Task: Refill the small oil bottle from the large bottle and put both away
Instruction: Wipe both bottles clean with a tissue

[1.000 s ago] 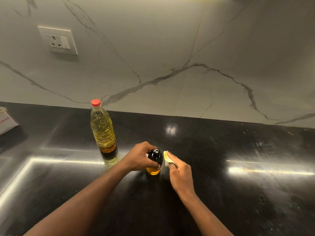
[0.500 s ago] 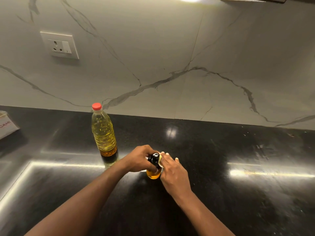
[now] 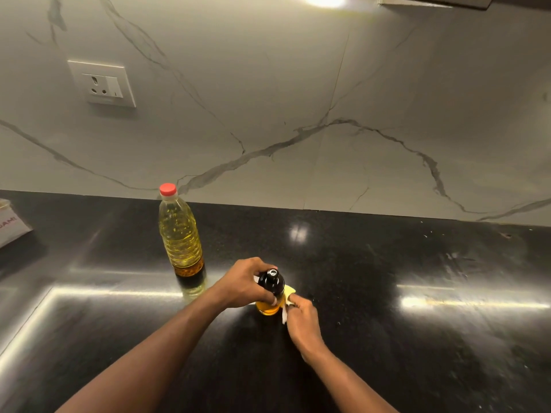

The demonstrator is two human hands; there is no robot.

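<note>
Where the two hands meet on the black table (image 3: 387, 353), I judge the step in hand to be wiping stray oil off the small bottle, with the pouring seemingly done. The large bottle (image 3: 180, 236), with its red cap on, stands upright beyond and to the left of the left hand, apart from it. The left hand (image 3: 241, 284) is curled round the black top of the small bottle (image 3: 269, 293), steadying it upright on the table. The right hand (image 3: 301, 320) pinches a yellow-and-white cloth (image 3: 289, 293) against the bottle's lower right side.

To do this well, I would hold the base planted with a firm left grip and draw the cloth right round the amber body, since an oily bottle may slip.

Counted:
- one table
- one wall socket (image 3: 103, 84), far beyond the left hand
- one box (image 3: 12, 225), far to its left
- two bottles
- two hands
- one cloth
</note>
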